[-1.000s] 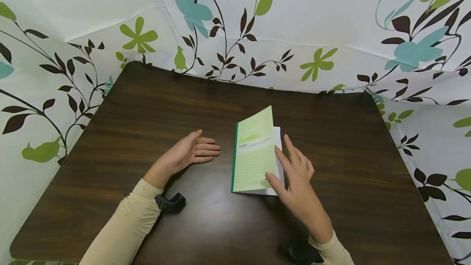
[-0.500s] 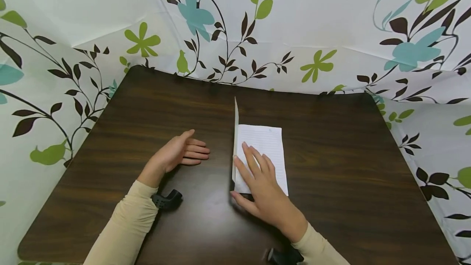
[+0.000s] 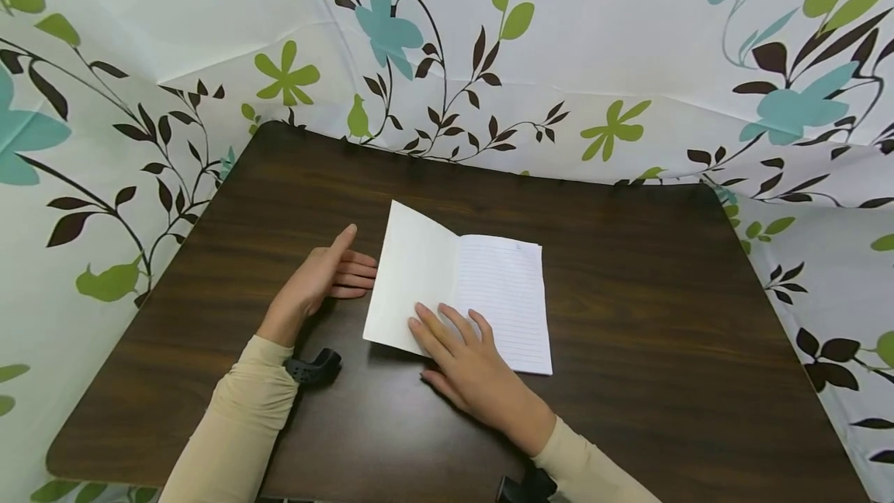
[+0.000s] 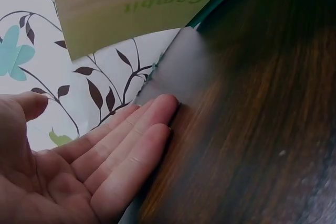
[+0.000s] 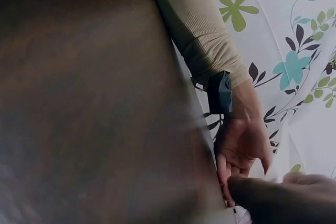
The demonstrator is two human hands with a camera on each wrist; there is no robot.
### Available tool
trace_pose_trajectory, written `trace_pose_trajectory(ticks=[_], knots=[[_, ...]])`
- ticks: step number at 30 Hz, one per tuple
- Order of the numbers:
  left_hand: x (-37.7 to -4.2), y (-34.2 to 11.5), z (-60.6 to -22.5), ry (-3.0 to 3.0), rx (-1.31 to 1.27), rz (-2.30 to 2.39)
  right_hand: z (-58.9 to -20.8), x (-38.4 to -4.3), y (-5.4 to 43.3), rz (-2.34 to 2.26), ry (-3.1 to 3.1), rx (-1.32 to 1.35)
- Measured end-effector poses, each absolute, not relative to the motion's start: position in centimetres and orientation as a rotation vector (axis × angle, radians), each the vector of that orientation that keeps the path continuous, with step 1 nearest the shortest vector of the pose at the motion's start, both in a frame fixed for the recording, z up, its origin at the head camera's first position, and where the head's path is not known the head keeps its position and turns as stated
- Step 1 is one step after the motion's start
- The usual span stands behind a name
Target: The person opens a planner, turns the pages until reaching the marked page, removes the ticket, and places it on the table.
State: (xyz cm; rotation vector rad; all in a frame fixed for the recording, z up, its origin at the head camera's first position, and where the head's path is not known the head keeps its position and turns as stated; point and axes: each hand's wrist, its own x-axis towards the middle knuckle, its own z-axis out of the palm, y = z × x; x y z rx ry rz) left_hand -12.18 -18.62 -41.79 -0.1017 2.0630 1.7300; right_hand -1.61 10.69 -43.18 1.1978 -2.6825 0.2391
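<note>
A notebook (image 3: pixel 504 301) lies on the dark wooden table with its front cover (image 3: pixel 414 270) swung up at a slant to the left. Lined white paper shows on the right, and the cover's plain pale inside faces up. My right hand (image 3: pixel 478 379) touches the lower part of that inside with outstretched fingers. My left hand (image 3: pixel 317 274) rests on its edge left of the notebook, palm toward it, fingers straight and thumb up. In the left wrist view the cover's green outside (image 4: pixel 142 11), printed "Gambit", hangs above the left fingers. The right wrist view shows part of my right hand (image 5: pixel 286 198), blurred.
The brown wood-grain table (image 3: pixel 649 317) has rounded corners. White fabric (image 3: pixel 545 53) with leaf, flower and bird prints stands behind and around it. Each wrist wears a dark strapped device, such as the left wrist device (image 3: pixel 314 368).
The front cover has swung from right to left, past upright, uncovering the lined page. My right hand has moved left with it. My left hand has shifted slightly left.
</note>
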Motion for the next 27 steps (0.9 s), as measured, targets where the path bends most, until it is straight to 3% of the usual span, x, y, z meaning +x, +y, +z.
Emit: trace_pose_trajectory(ticks=[16,27], knots=[[-12.4,-18.6,-42.5,2.156,-0.168,1.641,-44.0,-2.0,11.3,0.238,-2.831,1.182],[-12.4,-18.3,-42.6,2.163,-0.186,1.591,-43.4,-4.7,15.0,0.733,-2.718,1.088]])
